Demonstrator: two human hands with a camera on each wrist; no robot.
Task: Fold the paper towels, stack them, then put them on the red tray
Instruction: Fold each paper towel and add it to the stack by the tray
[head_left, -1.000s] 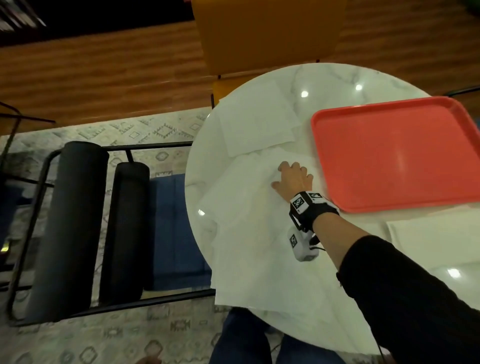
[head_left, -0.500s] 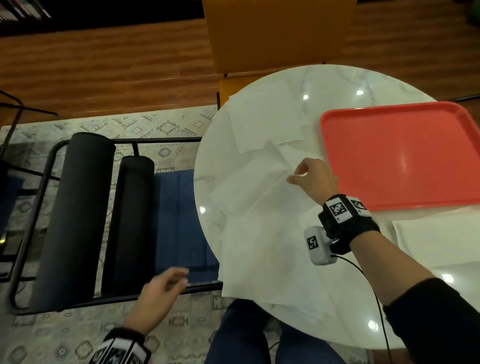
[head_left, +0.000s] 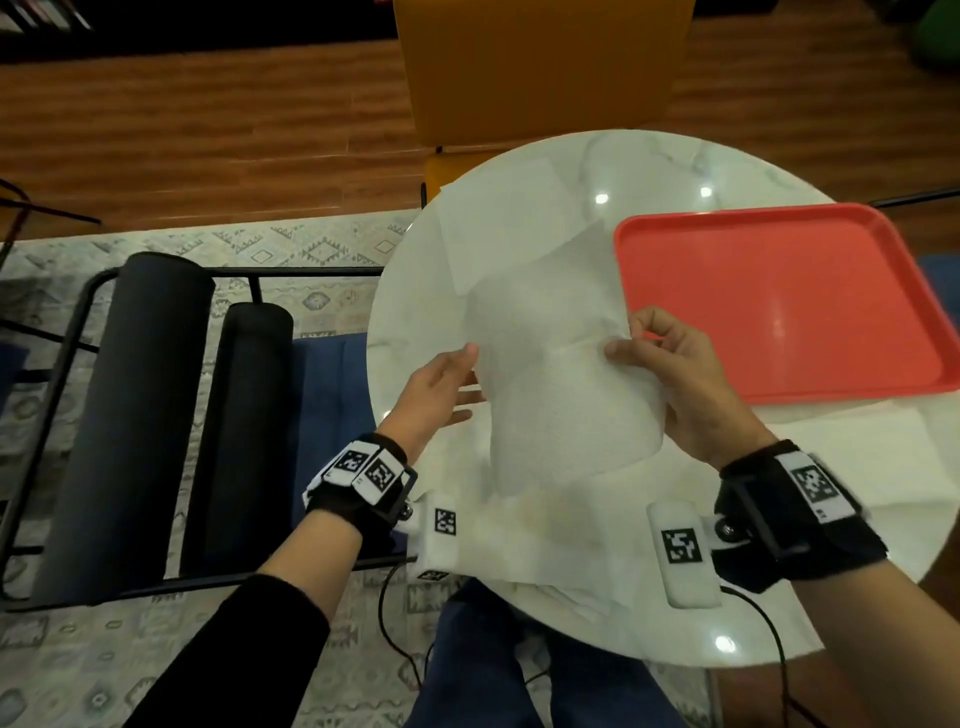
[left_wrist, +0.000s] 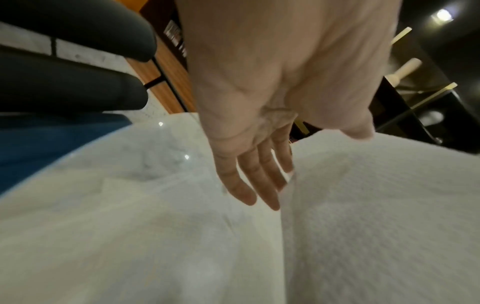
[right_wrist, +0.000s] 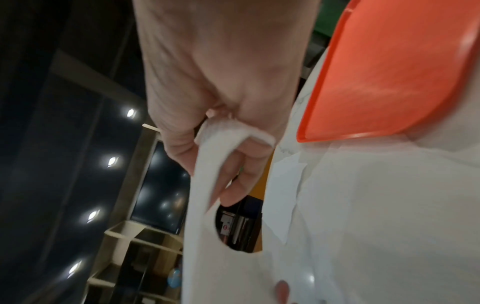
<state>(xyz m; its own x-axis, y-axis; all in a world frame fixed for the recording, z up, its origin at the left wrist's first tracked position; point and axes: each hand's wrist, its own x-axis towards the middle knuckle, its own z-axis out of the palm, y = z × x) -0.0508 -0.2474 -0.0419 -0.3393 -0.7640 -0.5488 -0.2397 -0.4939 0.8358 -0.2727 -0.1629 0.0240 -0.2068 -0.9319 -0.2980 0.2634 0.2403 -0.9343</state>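
Observation:
I hold a white paper towel (head_left: 561, 374) lifted off the round marble table (head_left: 649, 166), bowed between my hands. My right hand (head_left: 628, 338) pinches its right edge between thumb and curled fingers, as the right wrist view shows (right_wrist: 223, 131). My left hand (head_left: 467, 379) is at the towel's left edge, its thumb on the edge and its fingers (left_wrist: 249, 181) straight beside the towel (left_wrist: 376, 205). The red tray (head_left: 779, 301) lies bare at the table's right side, just beyond my right hand.
Several unfolded towels (head_left: 545, 535) lie spread under my hands, one flat sheet (head_left: 498, 218) at the far left and another (head_left: 857, 457) in front of the tray. An orange chair (head_left: 545, 67) stands behind the table. A black-framed seat with bolsters (head_left: 145, 389) stands left.
My left hand has come up from below the table's edge to the towel's left side. My right hand went from pressing flat on the pile to pinching one towel and lifting it.

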